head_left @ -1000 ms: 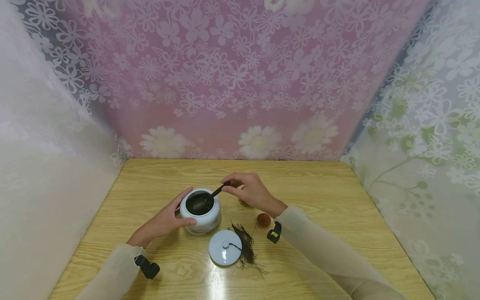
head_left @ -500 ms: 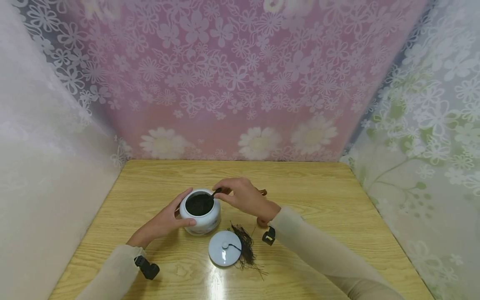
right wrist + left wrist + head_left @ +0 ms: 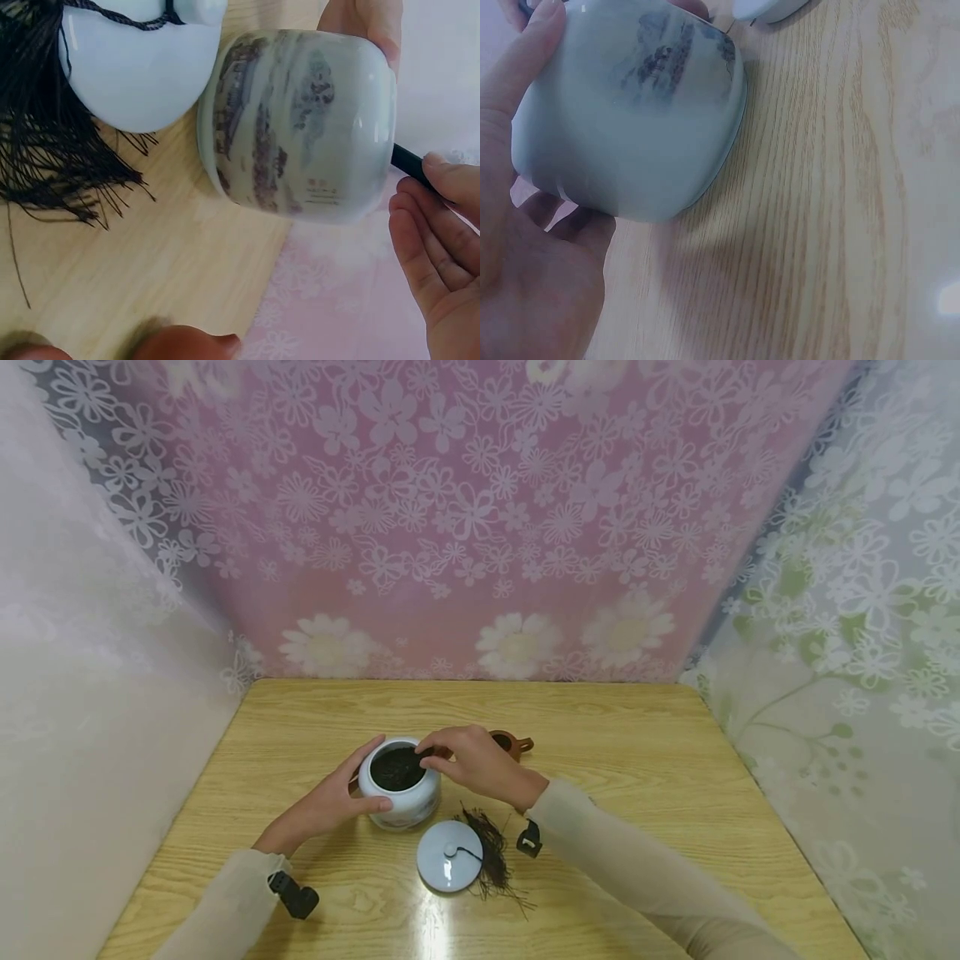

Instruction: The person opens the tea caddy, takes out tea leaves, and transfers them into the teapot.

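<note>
A round white porcelain jar (image 3: 412, 808) with a painted landscape stands on the table, mouth up, holding dark leaf-like contents (image 3: 397, 770). My left hand (image 3: 327, 802) grips its left side, thumb along the near wall and fingers round the far side. At the right rim, my right hand (image 3: 480, 766) pinches the black handle of a spoon (image 3: 411, 165) between thumb and fingers. The handle slants over the rim into the jar, and the spoon's bowl is hidden inside. In the right wrist view the jar's lid (image 3: 142, 75) lies close by.
Before the jar, the round white lid (image 3: 448, 868) rests on the wooden table (image 3: 615, 735), its dark tassel (image 3: 495, 860) spread to the right. A brown clay teapot (image 3: 521, 747) stands partly hidden behind my right hand. Flowered cloths (image 3: 480, 543) hang round the table.
My right hand has moved left and towards me, bringing the spoon lower and deeper into the jar. The teapot has come into sight behind it. My left hand and the jar stay put.
</note>
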`<state>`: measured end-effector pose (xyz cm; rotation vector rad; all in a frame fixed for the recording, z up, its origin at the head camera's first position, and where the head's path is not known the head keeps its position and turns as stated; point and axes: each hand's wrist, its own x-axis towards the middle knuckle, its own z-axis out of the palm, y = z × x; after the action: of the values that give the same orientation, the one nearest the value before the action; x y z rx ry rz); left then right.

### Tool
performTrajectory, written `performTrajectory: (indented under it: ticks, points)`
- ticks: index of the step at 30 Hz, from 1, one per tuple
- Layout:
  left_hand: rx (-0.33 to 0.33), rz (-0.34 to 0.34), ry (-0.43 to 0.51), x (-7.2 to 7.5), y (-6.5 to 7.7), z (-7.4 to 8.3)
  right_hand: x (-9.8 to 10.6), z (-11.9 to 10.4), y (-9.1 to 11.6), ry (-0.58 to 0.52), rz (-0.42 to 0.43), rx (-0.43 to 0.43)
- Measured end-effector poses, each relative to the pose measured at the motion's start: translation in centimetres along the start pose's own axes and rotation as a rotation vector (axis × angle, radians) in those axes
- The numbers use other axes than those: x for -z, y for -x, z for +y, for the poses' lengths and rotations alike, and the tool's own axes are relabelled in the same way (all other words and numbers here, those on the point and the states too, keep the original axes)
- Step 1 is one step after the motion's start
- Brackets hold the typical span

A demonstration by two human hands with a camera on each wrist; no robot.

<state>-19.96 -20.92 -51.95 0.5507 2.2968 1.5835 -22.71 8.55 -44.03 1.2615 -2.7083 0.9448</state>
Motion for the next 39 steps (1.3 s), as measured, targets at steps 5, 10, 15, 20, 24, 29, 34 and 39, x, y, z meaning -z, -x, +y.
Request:
performTrajectory:
  ticks: [5, 10, 15, 20, 24, 29, 34, 39]
  points:
    - [0.006, 0.003, -0.012, -0.1, 0.0, 0.1, -0.5, 0.6, 0.3, -0.066, 0.014, -0.052]
    - [0.011, 0.008, -0.019, -0.1, 0.1, 0.2, -0.9, 0.9, 0.5, -0.111, 0.021, -0.072]
    - [0.011, 0.006, -0.023, -0.1, 0.1, 0.1, -1.2, 0.9, 0.5, -0.114, 0.030, -0.060]
    - [0.011, 0.005, -0.022, -0.1, 0.0, -0.1, -1.6, 0.9, 0.7, -0.146, 0.065, -0.076]
    - [0.018, 0.002, -0.011, 0.0, -0.2, -0.2, -1.8, 0.8, 0.9, -0.194, 0.090, -0.087]
    - [0.026, -0.002, -0.008, 0.0, -0.1, -0.2, -2.2, 0.9, 1.1, -0.252, 0.112, -0.125]
    - [0.021, -0.004, 0.000, 0.0, -0.1, -0.1, -2.4, 1.1, 1.2, -0.275, 0.130, -0.158]
    - [0.011, 0.002, 0.005, 0.0, -0.1, -0.2, -2.1, 1.4, 1.5, -0.290, 0.176, -0.197]
